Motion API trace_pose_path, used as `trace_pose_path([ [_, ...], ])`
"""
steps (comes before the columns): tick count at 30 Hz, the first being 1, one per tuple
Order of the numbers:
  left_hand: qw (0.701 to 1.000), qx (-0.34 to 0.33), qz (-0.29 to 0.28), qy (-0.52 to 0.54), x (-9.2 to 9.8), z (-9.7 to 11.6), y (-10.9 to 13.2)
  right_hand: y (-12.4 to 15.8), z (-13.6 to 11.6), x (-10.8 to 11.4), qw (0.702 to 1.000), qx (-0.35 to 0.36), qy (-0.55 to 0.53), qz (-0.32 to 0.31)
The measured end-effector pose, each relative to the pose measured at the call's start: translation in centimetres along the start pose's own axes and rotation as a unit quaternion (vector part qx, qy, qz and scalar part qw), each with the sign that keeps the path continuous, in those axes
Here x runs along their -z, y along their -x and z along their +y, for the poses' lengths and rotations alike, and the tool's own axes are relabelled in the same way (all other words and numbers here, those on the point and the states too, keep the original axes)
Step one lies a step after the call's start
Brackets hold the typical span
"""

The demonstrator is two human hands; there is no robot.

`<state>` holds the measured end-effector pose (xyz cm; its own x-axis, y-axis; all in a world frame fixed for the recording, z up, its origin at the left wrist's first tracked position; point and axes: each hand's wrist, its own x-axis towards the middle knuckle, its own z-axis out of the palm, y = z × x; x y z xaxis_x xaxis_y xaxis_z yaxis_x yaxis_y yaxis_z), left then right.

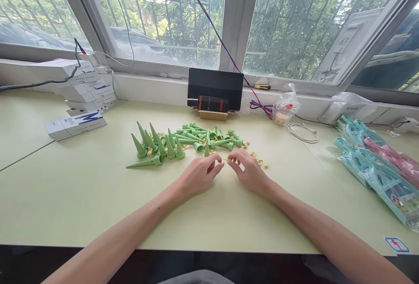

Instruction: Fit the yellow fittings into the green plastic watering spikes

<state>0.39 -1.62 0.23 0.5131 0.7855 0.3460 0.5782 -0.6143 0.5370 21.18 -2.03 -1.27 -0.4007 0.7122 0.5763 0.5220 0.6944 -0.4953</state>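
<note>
Now the right hand pinches a small yellow piece over the desk, near the green cones; left hand's grip, can't tell! A light, steady pinch serves best.

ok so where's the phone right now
In the head view, the phone is near the middle, at the back of the desk, just in front of the black tablet and behind the green cones.

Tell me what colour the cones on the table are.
The cones are green, best seen in the head view.
</note>
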Motion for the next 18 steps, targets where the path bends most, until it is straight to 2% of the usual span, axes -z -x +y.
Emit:
trace_pose_path([
  [5, 1.0, 0.002, -0.003, 0.019, 0.01, 0.05, 0.01, 0.2, -0.21, -0.25, 0.999, 0.008, -0.021, -0.031],
  [12, 0.999, -0.03, -0.019, 0.019, -0.13, -0.12, 0.04, 0.12, -0.38, -0.26, 0.999, 0.008, -0.035, -0.03],
  [18, 0.999, -0.029, -0.018, 0.026, -0.3, -0.3, 0.04, 0.12, -0.4, -0.26, 0.999, 0.007, -0.037, -0.032],
])
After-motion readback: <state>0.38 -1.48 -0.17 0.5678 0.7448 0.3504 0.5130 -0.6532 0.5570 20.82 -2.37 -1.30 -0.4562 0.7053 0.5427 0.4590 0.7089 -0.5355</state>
